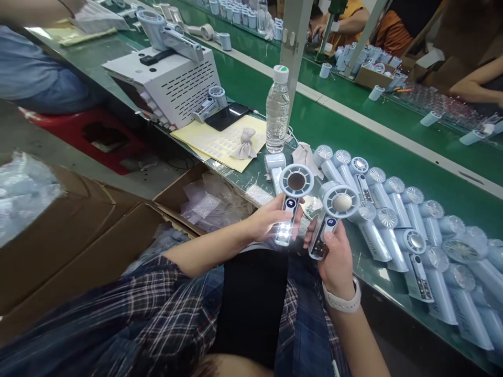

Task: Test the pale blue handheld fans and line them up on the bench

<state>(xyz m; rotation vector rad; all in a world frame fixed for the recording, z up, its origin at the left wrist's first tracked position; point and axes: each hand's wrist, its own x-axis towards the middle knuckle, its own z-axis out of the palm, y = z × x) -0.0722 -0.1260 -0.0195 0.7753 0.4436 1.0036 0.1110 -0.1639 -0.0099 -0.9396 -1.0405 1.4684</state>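
My left hand (271, 217) is wrapped round the handle of a light-blue handheld fan (290, 203), its round head upward and a small display reading 20. Beside it, my right hand (338, 251) grips a second handheld fan (331, 222), whose display also reads 20. The two fans are held apart, a little above my lap and in front of the table edge. Rows of similar handheld fans (416, 214) lie on the green table to the right of my right hand. Another fan (275, 166) lies partly hidden behind the one in my left hand.
A water bottle (277, 112) stands behind the fans. Left of it are a phone (227, 116), a yellow sticker sheet (196, 137) and a white metal box (168, 84). An open carton (176, 193) with plastic bags is below the table edge. Other people sit nearby.
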